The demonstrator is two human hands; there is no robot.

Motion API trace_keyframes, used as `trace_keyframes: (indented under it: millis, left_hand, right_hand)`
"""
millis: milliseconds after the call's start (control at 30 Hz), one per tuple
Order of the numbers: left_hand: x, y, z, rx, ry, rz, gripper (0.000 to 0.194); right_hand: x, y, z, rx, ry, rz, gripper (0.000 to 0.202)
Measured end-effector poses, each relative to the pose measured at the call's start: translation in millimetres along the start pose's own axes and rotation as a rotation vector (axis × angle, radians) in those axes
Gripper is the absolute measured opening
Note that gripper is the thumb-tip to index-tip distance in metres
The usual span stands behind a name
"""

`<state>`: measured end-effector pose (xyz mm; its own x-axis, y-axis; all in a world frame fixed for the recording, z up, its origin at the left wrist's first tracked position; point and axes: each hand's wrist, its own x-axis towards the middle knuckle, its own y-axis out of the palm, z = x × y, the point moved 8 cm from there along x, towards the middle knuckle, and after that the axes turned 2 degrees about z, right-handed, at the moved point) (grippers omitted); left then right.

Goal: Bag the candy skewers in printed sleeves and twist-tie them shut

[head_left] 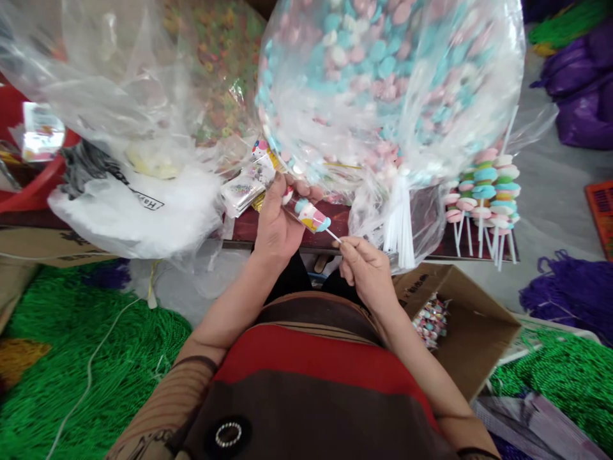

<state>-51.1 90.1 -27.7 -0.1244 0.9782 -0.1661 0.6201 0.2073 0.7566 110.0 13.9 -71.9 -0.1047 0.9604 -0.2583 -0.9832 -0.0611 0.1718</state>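
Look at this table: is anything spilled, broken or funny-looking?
I can't see anything spilled or broken. Slightly odd: the white sticks and some candy skewers seem to poke past the front edge of the table, which looks untidy. The wrapped candy pop between the two hands looks fine.

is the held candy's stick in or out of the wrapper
Out, at its lower part: the white stick shows bare between the wrapper and the right hand. Its upper end is hidden.
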Motion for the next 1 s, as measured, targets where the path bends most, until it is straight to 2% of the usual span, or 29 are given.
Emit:
trace_keyframes:
  millis: [100,167,233,367,467,533,633,800,933,1000]
  left_hand:
    - [-1.7,2.0,-2.8,0.060,0.009,0.028,0.036]
    - [-3.3,1.0,-2.3,0.131,-0.001,0.016,0.036]
    - [-6.4,1.2,3.3,0.193,-0.021,0.018,0.034]
    - [-16.9,7.5,27.7,0.227,-0.107,0.107,0.028]
    - [-24.3,9.6,43.7,0.254,-0.166,0.153,0.036]
    - [-27.4,9.6,50.9,0.277,-0.208,0.171,0.043]
    - [-27.3,9.4,52.4,0.297,-0.233,0.180,0.048]
    - [-25.8,12.0,39.7,0.285,-0.131,0.220,0.041]
    - [-34.9,7.5,54.3,0.290,-0.241,0.329,0.046]
    - [-35.2,0.7,57.2,0.308,-0.232,0.349,0.049]
  right_hand:
    - [-2.6,16.2,-7.4,0.213,0.166,0.181,0.031]
    - [-4.6,23.7,-10.8,0.274,0.229,0.247,0.033]
    - [-3.7,24.0,-12.3,0.233,0.210,0.228,0.035]
    - [0.6,13.6,-7.0,-0.004,0.043,0.079,0.037]
    - [2.1,10.5,-2.4,-0.029,-0.036,0.022,0.035]
    - [3.0,12.3,-1.5,0.003,-0.041,0.027,0.034]
    - [3.5,17.3,0.1,0.003,-0.034,0.072,0.034]
    - [2.5,12.0,7.6,-0.066,-0.117,0.054,0.031]
    - [3.2,8.6,6.9,0.102,-0.119,0.057,0.028]
    - [3.4,6.7,6.0,0.125,-0.104,0.040,0.029]
